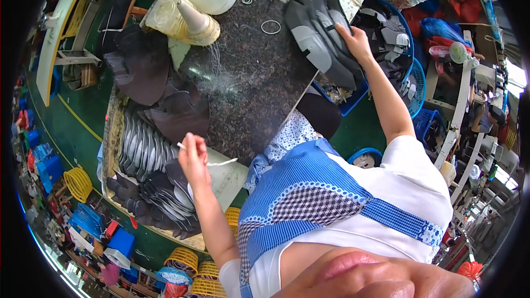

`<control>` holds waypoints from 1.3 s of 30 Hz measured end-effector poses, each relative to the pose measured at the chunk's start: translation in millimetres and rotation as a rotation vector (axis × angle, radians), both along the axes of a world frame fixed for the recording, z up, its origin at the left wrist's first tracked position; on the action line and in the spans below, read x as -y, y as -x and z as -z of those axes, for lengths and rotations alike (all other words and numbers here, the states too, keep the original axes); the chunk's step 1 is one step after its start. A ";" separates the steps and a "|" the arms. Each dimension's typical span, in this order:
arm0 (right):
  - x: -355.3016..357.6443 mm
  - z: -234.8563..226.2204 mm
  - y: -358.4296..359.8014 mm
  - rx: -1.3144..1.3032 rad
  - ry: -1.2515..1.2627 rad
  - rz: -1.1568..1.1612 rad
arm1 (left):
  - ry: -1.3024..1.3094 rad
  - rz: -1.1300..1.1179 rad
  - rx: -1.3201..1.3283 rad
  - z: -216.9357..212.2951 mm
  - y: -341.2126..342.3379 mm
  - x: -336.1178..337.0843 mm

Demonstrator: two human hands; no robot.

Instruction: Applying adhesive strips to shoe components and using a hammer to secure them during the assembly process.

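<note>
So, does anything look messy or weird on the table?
Yes, a little: thin pale strands straggle across the dark tabletop beside the yellowish tub, looking untidy. I can't tell what they are.

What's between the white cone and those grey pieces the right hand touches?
Head view: speckled tabletop with a thin ring; smaller rings lie higher in the picture.

No words, labels, numbers or signs can be read anywhere; any lettering is too small or blurred to tell.
</note>
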State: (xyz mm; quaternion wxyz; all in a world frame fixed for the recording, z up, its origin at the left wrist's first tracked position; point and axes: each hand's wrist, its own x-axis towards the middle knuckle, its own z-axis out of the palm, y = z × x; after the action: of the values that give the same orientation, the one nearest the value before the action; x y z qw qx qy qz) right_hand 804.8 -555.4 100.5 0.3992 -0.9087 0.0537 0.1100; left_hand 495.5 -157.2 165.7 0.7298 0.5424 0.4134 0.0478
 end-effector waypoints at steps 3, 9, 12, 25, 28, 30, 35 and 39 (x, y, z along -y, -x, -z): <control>66.4 1.4 8.5 -0.170 -0.312 0.020 | 0.009 0.136 0.044 -1.3 7.2 19.5; 4.1 -115.8 74.1 -0.542 -0.872 0.022 | 0.063 -0.099 0.053 8.1 84.7 21.5; -67.5 -120.1 79.7 -0.444 -0.716 -0.325 | 0.126 -0.178 0.081 6.5 116.7 21.9; -400.3 -28.9 187.5 -0.126 0.105 -2.257 | 0.088 -0.877 0.200 5.6 224.2 93.5; -410.3 -25.5 172.8 0.695 0.259 -2.286 | 0.159 -0.817 0.274 0.2 214.7 104.2; -399.2 -38.7 169.3 0.682 0.002 -2.177 | 0.113 -0.731 0.238 -9.9 190.8 102.0; -351.9 -88.5 188.9 -0.334 -0.301 -1.767 | 0.035 -0.434 0.168 -26.9 127.0 68.8; -314.9 -100.6 217.3 -0.807 -0.676 -1.468 | 0.069 -0.147 0.282 -31.8 91.9 58.8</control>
State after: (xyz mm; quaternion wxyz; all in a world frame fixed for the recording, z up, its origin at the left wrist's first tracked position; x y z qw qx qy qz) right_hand 587.4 -240.6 201.1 0.4251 -0.4409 -0.4390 0.6574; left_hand 403.7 -216.0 197.6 0.7935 0.4729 0.3467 0.1626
